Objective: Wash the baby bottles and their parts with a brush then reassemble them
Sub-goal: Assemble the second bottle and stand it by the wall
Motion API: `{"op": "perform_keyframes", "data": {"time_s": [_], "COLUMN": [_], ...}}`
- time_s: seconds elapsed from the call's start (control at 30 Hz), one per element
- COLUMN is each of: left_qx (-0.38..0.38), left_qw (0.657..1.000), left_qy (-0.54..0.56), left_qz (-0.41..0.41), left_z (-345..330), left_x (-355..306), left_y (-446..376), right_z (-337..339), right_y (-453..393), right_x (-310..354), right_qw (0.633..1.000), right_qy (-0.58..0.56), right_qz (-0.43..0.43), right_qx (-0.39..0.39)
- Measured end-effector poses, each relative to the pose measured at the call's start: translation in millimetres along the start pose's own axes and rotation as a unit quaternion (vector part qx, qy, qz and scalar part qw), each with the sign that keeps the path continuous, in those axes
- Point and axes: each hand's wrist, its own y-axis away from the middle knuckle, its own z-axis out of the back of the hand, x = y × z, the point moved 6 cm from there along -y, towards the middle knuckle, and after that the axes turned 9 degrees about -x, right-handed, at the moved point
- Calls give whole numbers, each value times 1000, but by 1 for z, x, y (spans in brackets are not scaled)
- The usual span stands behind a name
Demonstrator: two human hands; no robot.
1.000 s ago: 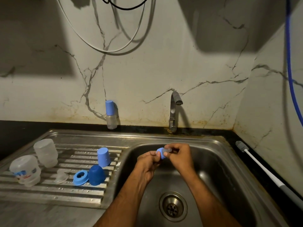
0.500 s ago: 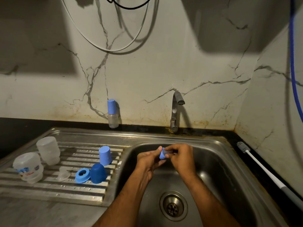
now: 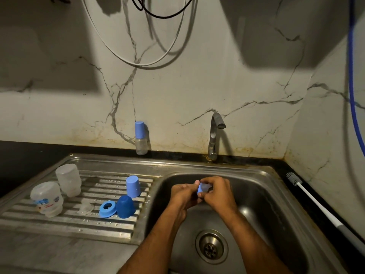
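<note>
Over the sink basin (image 3: 262,196), my left hand (image 3: 182,195) and my right hand (image 3: 218,193) together hold a small light blue bottle ring with a clear teat (image 3: 201,188). My fingers cover most of it. On the drainboard (image 3: 59,224) two clear bottles (image 3: 68,179) (image 3: 47,198) stand upside down. Beside them lie a clear teat (image 3: 86,206), a blue ring (image 3: 107,209), a dark blue cap (image 3: 125,206) and a light blue cap (image 3: 133,186). An assembled small bottle (image 3: 141,138) stands against the wall.
A white-handled bottle brush (image 3: 316,202) lies on the dark counter right of the sink. The tap (image 3: 214,135) stands behind the basin with no water running. The drain (image 3: 211,247) sits low in the basin. Cables hang on the wall above.
Both hands have stayed over the basin, turning the blue ring and teat between the fingers. My right hand's fingers now cover more of the piece.
</note>
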Motion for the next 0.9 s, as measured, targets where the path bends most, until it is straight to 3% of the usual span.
{"op": "perform_keyframes", "data": {"time_s": [0.2,0.53,0.67,0.9], "left_qx": [-52,-162,-208,-261], "left_qw": [978,869,825,785], "left_qy": [-154,-352,-413,-479], "left_qz": [-131,-306,-325,-294], "left_z": [15,99,147,231], "left_x": [-36,-153,-188,-227], "left_y": [2,15,20,19], "right_z": [9,-10,-36,-92], "right_y": [-6,-19,-16,-8], "right_x": [25,126,173,227], "right_qw": [1000,994,990,983], "right_qy": [23,17,12,-13], "right_qz": [14,109,141,171], "right_qx": [-8,-2,10,67]}}
